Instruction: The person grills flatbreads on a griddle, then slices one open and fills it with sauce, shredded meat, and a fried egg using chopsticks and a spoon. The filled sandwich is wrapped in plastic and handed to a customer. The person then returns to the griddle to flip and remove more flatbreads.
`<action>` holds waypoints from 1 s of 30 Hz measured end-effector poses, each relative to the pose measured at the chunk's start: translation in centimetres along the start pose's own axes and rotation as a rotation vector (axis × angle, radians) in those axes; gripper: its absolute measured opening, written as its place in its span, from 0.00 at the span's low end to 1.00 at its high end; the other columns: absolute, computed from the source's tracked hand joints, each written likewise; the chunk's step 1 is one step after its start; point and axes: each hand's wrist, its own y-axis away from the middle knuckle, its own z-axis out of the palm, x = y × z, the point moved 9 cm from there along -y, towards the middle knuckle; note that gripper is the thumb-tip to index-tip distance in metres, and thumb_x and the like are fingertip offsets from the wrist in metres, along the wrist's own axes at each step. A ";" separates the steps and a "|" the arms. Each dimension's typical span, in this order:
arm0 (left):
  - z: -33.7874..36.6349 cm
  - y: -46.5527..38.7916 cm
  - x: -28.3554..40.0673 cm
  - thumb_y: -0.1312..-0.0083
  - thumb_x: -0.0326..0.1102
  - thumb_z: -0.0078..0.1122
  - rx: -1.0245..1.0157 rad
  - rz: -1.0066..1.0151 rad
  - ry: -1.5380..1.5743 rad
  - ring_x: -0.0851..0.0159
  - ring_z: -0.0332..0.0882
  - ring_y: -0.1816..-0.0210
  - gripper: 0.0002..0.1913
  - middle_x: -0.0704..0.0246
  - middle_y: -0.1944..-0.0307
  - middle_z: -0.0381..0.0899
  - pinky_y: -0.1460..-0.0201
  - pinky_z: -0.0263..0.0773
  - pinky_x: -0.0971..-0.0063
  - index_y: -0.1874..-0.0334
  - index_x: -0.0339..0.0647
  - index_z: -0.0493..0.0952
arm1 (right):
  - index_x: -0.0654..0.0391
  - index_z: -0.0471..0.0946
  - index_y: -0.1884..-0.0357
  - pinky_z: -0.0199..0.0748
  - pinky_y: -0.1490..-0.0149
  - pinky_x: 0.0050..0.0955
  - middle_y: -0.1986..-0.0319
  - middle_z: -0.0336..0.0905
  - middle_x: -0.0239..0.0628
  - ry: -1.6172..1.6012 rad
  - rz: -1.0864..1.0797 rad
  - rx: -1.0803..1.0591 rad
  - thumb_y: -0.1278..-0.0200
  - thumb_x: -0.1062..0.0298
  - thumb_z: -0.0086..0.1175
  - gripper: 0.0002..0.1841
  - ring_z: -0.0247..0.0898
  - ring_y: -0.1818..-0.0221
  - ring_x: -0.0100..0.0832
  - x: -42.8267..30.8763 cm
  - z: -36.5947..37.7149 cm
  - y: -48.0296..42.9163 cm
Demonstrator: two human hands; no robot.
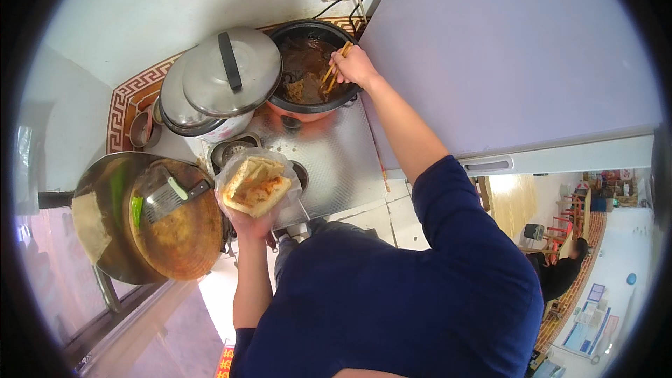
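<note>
My left hand (255,223) holds a split flatbread (257,189) in a clear plastic bag (291,189). The bread gapes toward me, with reddish-brown sauce smeared on its inner face. My right hand (354,67) grips a pair of wooden chopsticks (329,80) over a black-rimmed electric pot (307,107). Their tips reach down to the dark brown broth (307,60), where a pale brown clump of food (295,90) sits near the front rim. What the tips pinch, if anything, is too small to tell.
Left of the pot, metal lids (236,71) cover another pot. A round wooden chopping board (181,252) carries a cleaver (165,202) and a green pepper (137,211). Small steel containers (231,149) stand behind the bread. A large pale panel (499,63) rises at right; a person (562,273) sits far off.
</note>
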 end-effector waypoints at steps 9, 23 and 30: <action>-0.7 -2.0 -1.2 0.27 0.75 0.46 -0.004 -0.109 0.006 0.44 0.67 0.23 0.43 0.59 0.22 0.70 0.19 0.60 0.35 0.23 0.47 0.73 | 0.67 0.83 0.61 0.77 0.76 0.28 0.73 0.84 0.40 -0.213 -0.042 0.197 0.17 0.64 0.51 0.17 0.80 0.81 0.28 -3.5 -5.8 3.6; -0.1 -2.7 -1.3 0.27 0.75 0.48 0.021 -0.169 -0.023 0.42 0.68 0.23 0.43 0.59 0.23 0.72 0.20 0.61 0.32 0.22 0.49 0.73 | 0.70 0.81 0.61 0.87 0.70 0.32 0.77 0.86 0.45 -0.295 -0.116 0.355 0.21 0.69 0.55 0.13 0.89 0.76 0.35 -3.2 -1.5 5.8; 0.7 -5.5 -0.3 0.21 0.74 0.33 -0.130 0.007 -0.414 0.44 0.63 0.20 0.42 0.61 0.19 0.66 0.17 0.57 0.37 0.18 0.50 0.65 | 0.73 0.81 0.61 0.91 0.67 0.33 0.72 0.87 0.49 -0.376 -0.108 0.424 0.20 0.72 0.51 0.14 0.90 0.73 0.38 -4.7 -9.3 6.7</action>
